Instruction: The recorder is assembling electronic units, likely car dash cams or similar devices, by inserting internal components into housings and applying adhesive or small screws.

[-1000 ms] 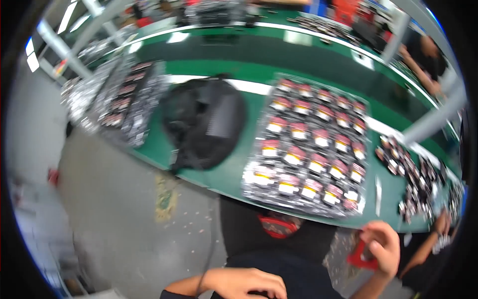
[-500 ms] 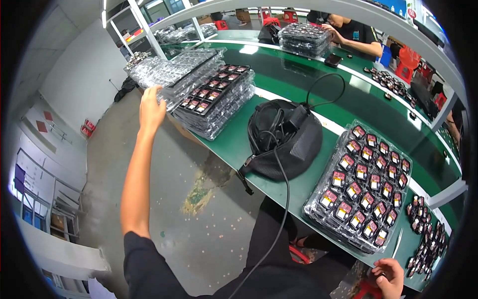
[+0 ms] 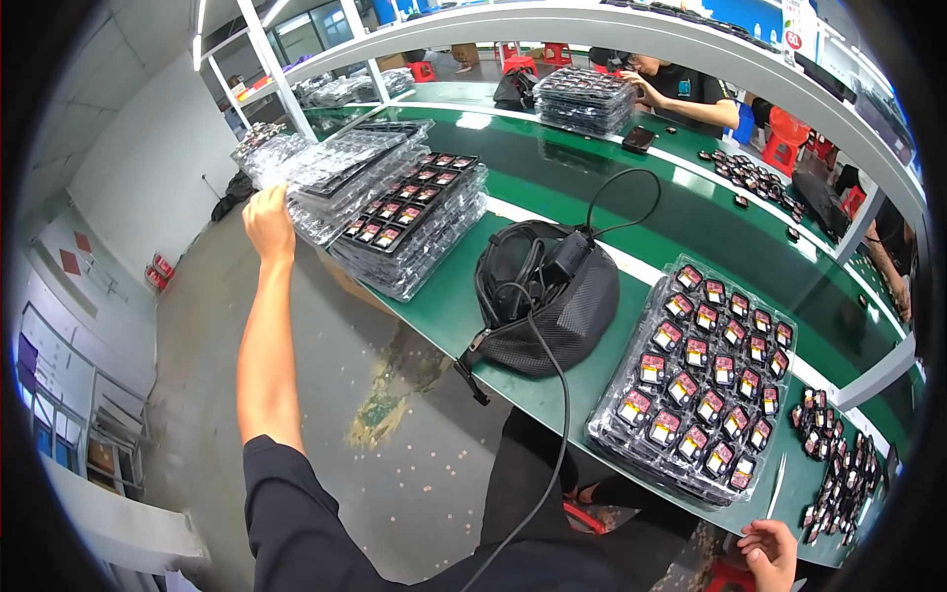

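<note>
At the far left, my left hand [image 3: 268, 225] reaches out with its fingers closed at the corner of a pile of clear plastic trays [image 3: 330, 163]. Its fingertips are partly hidden against the plastic. Beside that pile stands another stack of trays, whose dark top tray [image 3: 406, 205] holds small black items with red labels. My right hand [image 3: 769, 555] is low at the right, by the table's near edge, fingers curled in; whatever lies within them is hidden. Above it rests a filled clear tray [image 3: 691, 380] on stacked trays, bearing rows of black pieces with red, white and yellow labels.
A black mesh bag [image 3: 547, 296] with a cable sits mid-table. White tweezers [image 3: 777, 485] lie near loose black pieces [image 3: 838, 469] at right. A white shelf frame [image 3: 552, 22] crosses overhead. Across the green table [image 3: 444, 321], another person [image 3: 681, 94] handles stacked trays.
My left hand has shifted slightly along the tray pile's corner, its fingers now more tightly closed. The whole view has tilted a little. My right hand stays by the table edge.
</note>
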Demonstrator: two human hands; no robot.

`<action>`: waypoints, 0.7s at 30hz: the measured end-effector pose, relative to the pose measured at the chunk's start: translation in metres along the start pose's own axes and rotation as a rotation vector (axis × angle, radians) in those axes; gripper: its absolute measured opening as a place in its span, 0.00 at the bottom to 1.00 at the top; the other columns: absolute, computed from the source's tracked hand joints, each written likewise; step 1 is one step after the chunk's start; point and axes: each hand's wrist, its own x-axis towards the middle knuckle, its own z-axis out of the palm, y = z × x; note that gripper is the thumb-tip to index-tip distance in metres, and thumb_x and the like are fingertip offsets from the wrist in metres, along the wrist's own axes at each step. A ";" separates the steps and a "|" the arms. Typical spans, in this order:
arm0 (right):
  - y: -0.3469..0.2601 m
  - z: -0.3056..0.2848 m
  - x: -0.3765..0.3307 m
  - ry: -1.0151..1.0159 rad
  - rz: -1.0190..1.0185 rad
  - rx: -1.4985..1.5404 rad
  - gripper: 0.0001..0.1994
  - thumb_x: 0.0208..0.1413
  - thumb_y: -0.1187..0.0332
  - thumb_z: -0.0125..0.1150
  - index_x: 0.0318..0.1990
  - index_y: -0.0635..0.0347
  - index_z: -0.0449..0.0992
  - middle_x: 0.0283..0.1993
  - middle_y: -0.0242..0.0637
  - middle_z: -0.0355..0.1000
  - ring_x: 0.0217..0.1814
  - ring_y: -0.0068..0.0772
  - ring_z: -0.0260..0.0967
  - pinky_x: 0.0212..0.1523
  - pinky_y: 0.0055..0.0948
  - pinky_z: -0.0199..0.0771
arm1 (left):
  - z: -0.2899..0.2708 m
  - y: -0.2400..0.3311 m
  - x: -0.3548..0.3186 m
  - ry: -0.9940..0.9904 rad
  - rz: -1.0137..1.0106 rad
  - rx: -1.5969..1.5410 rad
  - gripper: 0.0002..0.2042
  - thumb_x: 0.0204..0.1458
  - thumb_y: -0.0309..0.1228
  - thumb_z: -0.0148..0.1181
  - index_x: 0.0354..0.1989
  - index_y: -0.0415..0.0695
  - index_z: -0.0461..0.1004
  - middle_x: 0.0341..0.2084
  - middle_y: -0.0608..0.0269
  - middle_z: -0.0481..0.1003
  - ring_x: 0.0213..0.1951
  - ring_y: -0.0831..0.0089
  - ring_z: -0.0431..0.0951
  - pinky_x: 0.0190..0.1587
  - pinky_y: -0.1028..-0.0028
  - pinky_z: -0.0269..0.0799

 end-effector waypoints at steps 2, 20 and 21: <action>-0.001 0.001 0.002 0.000 0.000 0.023 0.19 0.67 0.75 0.59 0.63 0.68 0.71 0.52 0.37 0.76 0.55 0.27 0.73 0.57 0.27 0.73 | -0.009 -0.004 0.006 0.120 -0.032 0.025 0.10 0.57 0.29 0.64 0.46 0.49 0.84 0.45 0.67 0.82 0.52 0.64 0.79 0.56 0.63 0.70; -0.096 0.121 0.072 0.007 -0.464 0.273 0.62 0.49 0.28 0.67 0.75 0.71 0.49 0.67 0.57 0.66 0.60 0.44 0.74 0.53 0.35 0.79 | -0.280 0.302 -0.020 0.645 0.741 -0.905 0.14 0.43 0.32 0.67 0.41 0.52 0.88 0.30 0.76 0.74 0.32 0.78 0.65 0.38 0.73 0.58; -0.116 0.132 0.073 0.009 -0.399 0.362 0.71 0.38 0.25 0.70 0.78 0.68 0.42 0.71 0.60 0.62 0.65 0.51 0.71 0.59 0.42 0.76 | -0.289 0.311 -0.032 0.651 0.750 -0.908 0.14 0.44 0.33 0.66 0.41 0.52 0.88 0.30 0.76 0.74 0.33 0.78 0.65 0.37 0.73 0.58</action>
